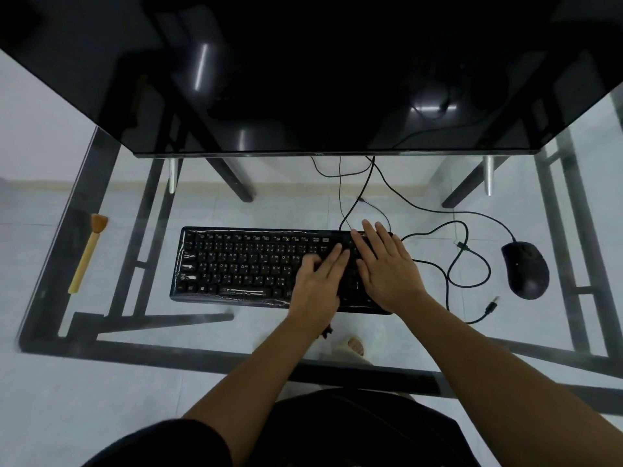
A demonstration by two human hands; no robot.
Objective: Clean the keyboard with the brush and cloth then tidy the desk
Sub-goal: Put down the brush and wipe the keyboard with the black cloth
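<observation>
A black keyboard (pixel 236 264) under a glossy clear plastic cover lies in the middle of the glass desk (pixel 202 332). Both my hands rest flat on its right part. My left hand (pixel 320 281) has its fingers spread over the keys. My right hand (pixel 384 264) covers the right end beside it, fingers together and pointing away from me. Neither hand holds anything. A brush (pixel 88 252) with a yellow handle and tan bristles lies at the desk's left edge, far from both hands. A dark flat patch (pixel 76 227) sits beside its bristles; I cannot tell whether it is a cloth.
A large dark monitor (pixel 303 79) stands behind the keyboard. A black mouse (pixel 526 269) lies to the right, with looping black cables (pixel 451 264) between it and the keyboard. A loose USB plug (pixel 491 306) lies near the front right. The black desk frame shows through the glass.
</observation>
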